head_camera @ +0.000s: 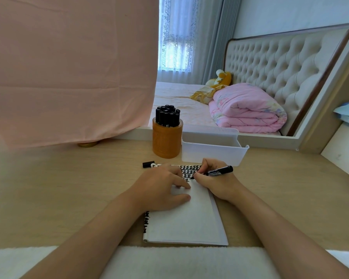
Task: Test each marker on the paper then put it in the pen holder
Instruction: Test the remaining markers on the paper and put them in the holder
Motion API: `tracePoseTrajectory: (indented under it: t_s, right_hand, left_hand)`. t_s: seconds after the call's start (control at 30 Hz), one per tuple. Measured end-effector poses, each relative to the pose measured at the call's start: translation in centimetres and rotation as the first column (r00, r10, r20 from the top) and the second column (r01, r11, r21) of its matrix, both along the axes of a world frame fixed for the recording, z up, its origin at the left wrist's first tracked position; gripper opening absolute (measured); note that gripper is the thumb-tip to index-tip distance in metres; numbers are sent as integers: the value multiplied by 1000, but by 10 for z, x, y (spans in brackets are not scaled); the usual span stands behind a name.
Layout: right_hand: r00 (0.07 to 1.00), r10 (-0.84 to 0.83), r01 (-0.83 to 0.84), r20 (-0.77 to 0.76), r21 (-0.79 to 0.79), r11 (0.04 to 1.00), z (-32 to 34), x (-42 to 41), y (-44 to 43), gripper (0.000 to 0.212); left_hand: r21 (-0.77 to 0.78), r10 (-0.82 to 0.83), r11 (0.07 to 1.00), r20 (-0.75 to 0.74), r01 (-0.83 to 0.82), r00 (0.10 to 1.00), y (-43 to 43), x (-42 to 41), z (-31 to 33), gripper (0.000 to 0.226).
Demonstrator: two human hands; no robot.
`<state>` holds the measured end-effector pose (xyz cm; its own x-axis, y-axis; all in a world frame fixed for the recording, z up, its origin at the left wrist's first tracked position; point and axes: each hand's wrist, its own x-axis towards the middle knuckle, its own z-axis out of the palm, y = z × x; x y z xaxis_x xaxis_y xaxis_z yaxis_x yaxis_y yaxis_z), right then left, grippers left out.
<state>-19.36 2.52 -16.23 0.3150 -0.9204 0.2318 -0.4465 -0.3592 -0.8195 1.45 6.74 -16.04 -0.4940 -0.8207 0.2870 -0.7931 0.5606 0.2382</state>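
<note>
A: Now, your right hand (213, 178) is gripping the marker (217, 171), its tip at the far end of the paper (189, 218); your left hand (161, 188) is lying flat, pinning it.
B: Risk?
A: You're risking smearing the black marks (189, 171), or nudging the loose cap (148, 164) beyond. The marker's label (214, 173) is showing print too small to read.
</note>
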Motion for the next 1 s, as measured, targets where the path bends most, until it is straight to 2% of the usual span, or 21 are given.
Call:
tracePoseTrajectory:
  t_s: [0.2, 0.57, 0.73, 1.0]
  right_hand:
    - [999, 48, -48, -13, 2, 999, 4, -1, 3, 22]
    - [999, 31, -31, 12, 13, 999, 0, -1, 1, 18]
    - [997, 75, -75, -16, 10, 997, 3, -2, 2, 25]
    - [997, 73, -73, -5, 23, 997, 3, 0, 1, 25]
  left_hand:
    - [11, -5, 1000, 1, 4, 1000, 1, 0, 2, 39]
    - [11, -3, 1000, -1, 3, 1000, 1, 0, 2, 39]
    - [10, -7, 1000, 9, 7, 1000, 0, 0, 2, 39]
    - [1, -9, 1000, 1, 9, 1000, 0, 0, 2, 38]
